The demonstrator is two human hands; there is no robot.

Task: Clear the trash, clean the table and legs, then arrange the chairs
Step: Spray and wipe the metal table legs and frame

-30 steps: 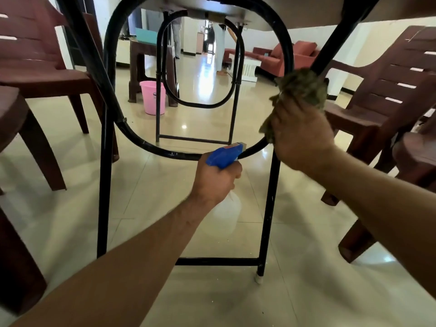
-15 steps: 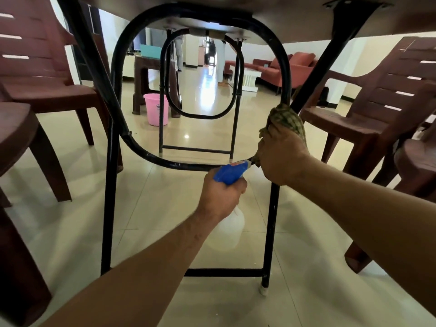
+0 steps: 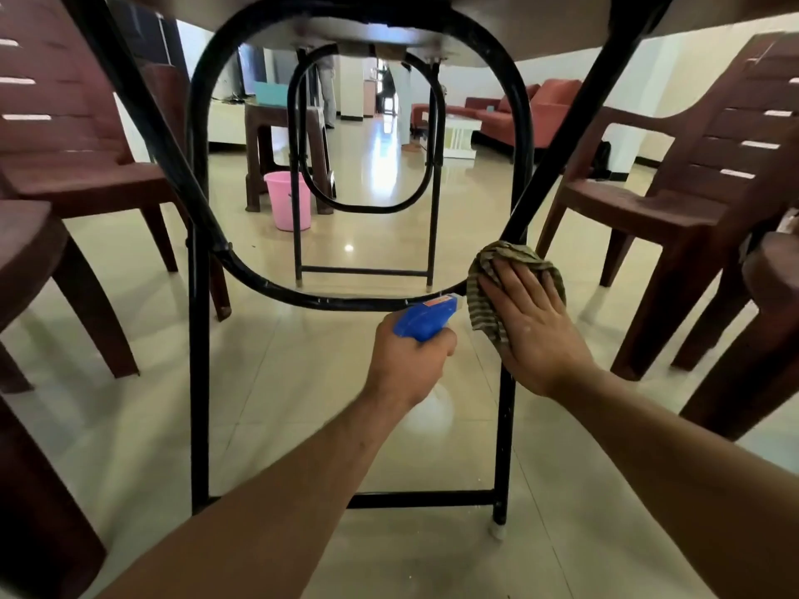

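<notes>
I am low under the table, facing its black metal leg frame (image 3: 199, 339) with a rounded loop. My left hand (image 3: 406, 365) grips a spray bottle with a blue trigger head (image 3: 426, 319), its nozzle close to the loop's bottom bar. The clear bottle body (image 3: 441, 404) hangs below my fist, partly hidden. My right hand (image 3: 534, 335) presses a striped green cloth (image 3: 488, 304) flat around the right upright where the loop meets it. The tabletop's underside (image 3: 389, 10) fills the top edge.
Brown plastic chairs stand on the left (image 3: 65, 166) and right (image 3: 691, 201) of the frame. A pink bucket (image 3: 288, 201) sits on the tiled floor beyond, near a brown stool (image 3: 268, 144). A second leg frame (image 3: 298, 209) stands farther back; red sofas (image 3: 544, 105) lie in the distance.
My right hand slid the cloth down the right side of the loop to its lower corner and now lies flatter. My left hand kept the sprayer near the bottom bar.
</notes>
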